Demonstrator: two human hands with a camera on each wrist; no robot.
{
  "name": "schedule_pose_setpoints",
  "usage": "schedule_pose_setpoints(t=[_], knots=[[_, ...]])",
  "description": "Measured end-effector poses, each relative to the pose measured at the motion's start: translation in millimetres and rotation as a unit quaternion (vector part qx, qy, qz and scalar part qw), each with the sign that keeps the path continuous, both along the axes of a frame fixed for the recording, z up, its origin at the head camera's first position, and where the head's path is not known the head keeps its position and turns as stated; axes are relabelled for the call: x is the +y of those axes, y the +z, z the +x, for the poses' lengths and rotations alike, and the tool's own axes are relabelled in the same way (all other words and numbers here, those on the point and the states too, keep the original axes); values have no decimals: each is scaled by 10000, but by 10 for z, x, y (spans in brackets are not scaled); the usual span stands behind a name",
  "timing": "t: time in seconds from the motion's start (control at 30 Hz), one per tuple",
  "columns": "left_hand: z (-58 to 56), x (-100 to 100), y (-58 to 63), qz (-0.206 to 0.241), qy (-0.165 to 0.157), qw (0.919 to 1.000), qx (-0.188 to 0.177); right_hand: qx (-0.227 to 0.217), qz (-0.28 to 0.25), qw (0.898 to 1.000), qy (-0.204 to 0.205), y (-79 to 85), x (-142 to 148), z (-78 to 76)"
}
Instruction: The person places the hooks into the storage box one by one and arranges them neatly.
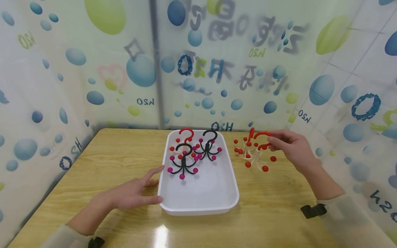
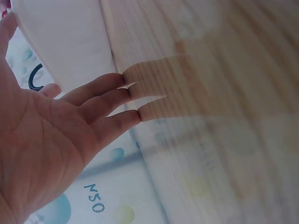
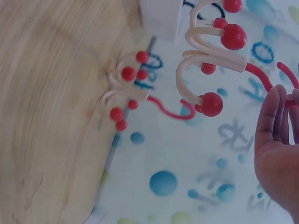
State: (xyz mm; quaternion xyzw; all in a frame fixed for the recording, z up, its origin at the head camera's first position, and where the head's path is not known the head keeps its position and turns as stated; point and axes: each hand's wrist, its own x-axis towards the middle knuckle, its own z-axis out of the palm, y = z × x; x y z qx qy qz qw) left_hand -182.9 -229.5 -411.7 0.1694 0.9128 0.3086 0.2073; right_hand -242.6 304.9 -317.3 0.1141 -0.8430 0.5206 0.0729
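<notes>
We see our right hand (image 1: 289, 146) pinching the red hook of a cream hanger (image 1: 260, 155) with red balls on its arms, at about 2 o'clock on the tabletop (image 1: 266, 217). Our fingers curl round the hook, likely because that thin curved part is the easiest bit to grab. In the right wrist view this hanger (image 3: 210, 60) hangs from our fingers (image 3: 275, 116), so it looks lifted or tipped, though we cannot tell if its arms touch the wood. A second red hanger (image 1: 243, 146) sits just beside it, toward the tray. The white tray (image 1: 198, 203) is in the middle of the tabletop, at 12 o'clock from us. At its far end are three more hangers bunched close together: a black one with pink balls (image 1: 183, 162) nearest us, another black one (image 1: 209, 146) behind it on the right, and a red-hooked one (image 1: 185, 136) at the back left. Our left hand (image 1: 133, 193) is at 10 o'clock, flat and wide with straight fingers, holding nothing. Its fingertips (image 1: 156, 199) touch the tray's left wall, which may keep the tray from sliding. The left wrist view shows the same spread fingers (image 2: 107, 100) by the tray wall (image 2: 65, 42).
</notes>
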Motion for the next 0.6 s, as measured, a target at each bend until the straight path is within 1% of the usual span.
schedule_pose_setpoints(t=[0.13, 0.3, 0.47, 0.6], knots=[[10, -1, -1, 10, 40, 10000, -39, -21, 1, 9998, 202, 50, -248, 26], [18, -8, 3, 36, -48, 10000, 13, -161, 89, 9993, 340, 55, -542, -2], [15, -15, 0, 49, -120, 9999, 73, -353, 130, 9984, 422, -22, -804, -88], [12, -16, 1, 36, -150, 9998, 122, -452, 79, 9972, 587, -103, -1005, -168]])
